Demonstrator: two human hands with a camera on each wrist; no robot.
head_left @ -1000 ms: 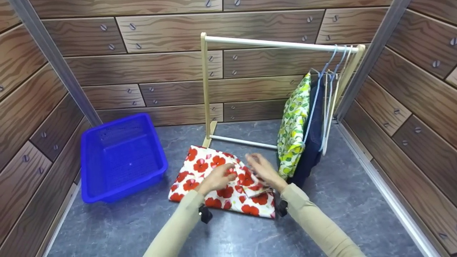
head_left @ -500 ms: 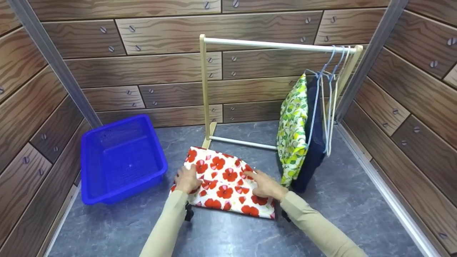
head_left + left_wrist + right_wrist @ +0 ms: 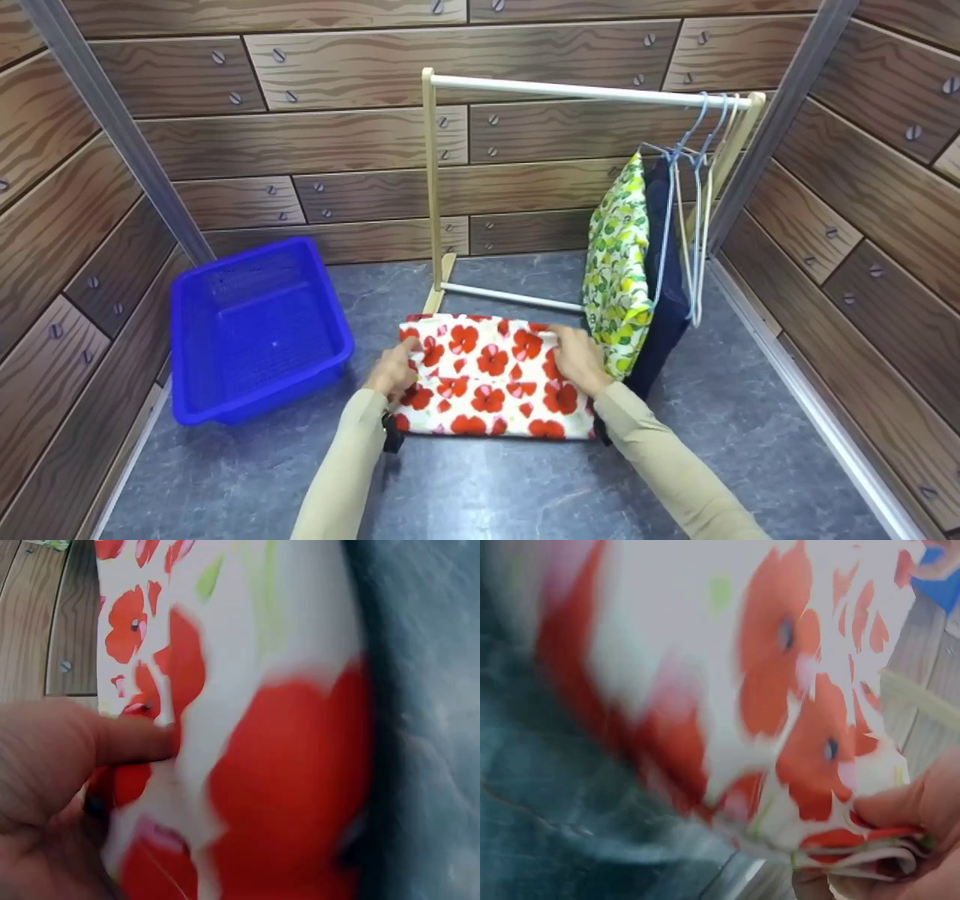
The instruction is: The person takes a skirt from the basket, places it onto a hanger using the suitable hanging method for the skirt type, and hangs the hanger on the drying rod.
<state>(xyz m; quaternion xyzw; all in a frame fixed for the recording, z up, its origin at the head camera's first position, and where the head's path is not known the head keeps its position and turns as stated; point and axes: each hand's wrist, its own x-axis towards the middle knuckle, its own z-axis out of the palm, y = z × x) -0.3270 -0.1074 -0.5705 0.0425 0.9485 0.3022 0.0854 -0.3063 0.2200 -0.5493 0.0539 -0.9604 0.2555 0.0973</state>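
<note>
While beige sleeves (image 3: 345,454) reach in from the near side, the left hand (image 3: 391,372) pinches the left edge of a folded poppy-print cloth (image 3: 480,379), thumb on top. The right hand (image 3: 580,361) holds the right edge, folded layers showing between thumb and fingers. The cloth spans the middle of the grey floor (image 3: 480,495); whether its near edge touches the floor, I cannot tell.

Farther left, a blue basket (image 3: 270,337) sits toward the floor's back left corner. Behind the cloth, a rack (image 3: 585,91) stands along the back edge, its hangers (image 3: 684,141) gathered at the right end. A lemon-print item (image 3: 619,262) hangs there, just beside the right hand, next to a dark navy one (image 3: 660,341). Wood-print walls (image 3: 352,142) rise behind.
</note>
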